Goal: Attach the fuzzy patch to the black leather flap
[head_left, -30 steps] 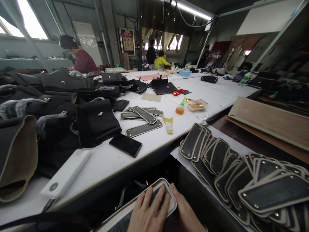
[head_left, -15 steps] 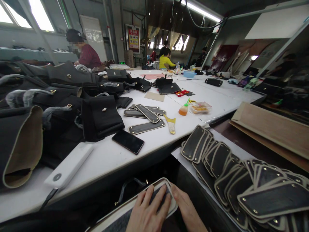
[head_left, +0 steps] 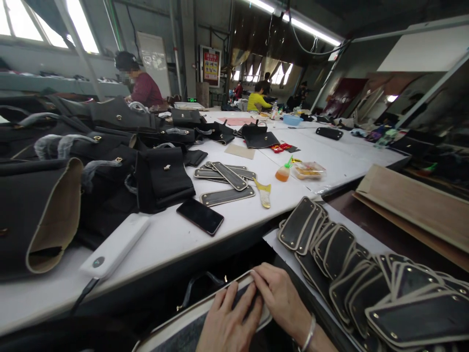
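Note:
A black bag with a pale rim [head_left: 176,318] lies tilted low in front of me, a dark panel sitting inside the rim. My left hand [head_left: 234,313] rests on that panel, its fingers stretched out and slightly spread. At the bag's far right end, my right hand [head_left: 284,298] is closed, with thumb and fingers pinching the rim at the corner. A bangle circles the right wrist. Behind the bag shows a plastic-wrapped handle [head_left: 194,286]. The underside of the bag is hidden.
Right of my hands, many black panels with pale edges [head_left: 417,315] lie piled. On the white table [head_left: 242,230] are a phone [head_left: 200,216], a white power bank [head_left: 115,244], loose panels [head_left: 227,194], a glue bottle [head_left: 283,172] and black bags [head_left: 164,178]. Co-workers sit farther back.
My right hand has moved up onto the rim's far corner and now pinches it. My left hand stays on the panel. The view has shifted, so the table appears farther right.

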A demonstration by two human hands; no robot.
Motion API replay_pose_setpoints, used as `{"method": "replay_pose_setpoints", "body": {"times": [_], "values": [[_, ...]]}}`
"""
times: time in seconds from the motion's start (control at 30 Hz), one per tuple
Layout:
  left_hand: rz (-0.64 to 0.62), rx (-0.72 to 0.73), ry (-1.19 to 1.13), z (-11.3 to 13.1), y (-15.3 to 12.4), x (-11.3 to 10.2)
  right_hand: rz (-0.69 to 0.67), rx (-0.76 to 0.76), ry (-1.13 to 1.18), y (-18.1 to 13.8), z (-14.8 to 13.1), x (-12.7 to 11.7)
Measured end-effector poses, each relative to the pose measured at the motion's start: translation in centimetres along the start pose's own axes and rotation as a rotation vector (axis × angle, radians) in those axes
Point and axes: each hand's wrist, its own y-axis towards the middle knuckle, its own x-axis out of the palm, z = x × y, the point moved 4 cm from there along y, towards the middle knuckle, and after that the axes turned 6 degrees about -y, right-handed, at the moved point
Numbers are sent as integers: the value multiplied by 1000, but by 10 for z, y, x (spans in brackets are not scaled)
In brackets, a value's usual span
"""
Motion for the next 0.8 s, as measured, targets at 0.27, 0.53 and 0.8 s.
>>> {"method": "replay_pose_setpoints", "body": {"times": [0.27,0.53,0.8], "values": [[-219,-145,-328,3,12,-19,17,30,127,11,3,-2],[-228,-246,-373,6,12,-25,170,392,752,-35,37,15],[-244,-247,-364,8,11,-22,230,489,1183,-57,41,55]]}}
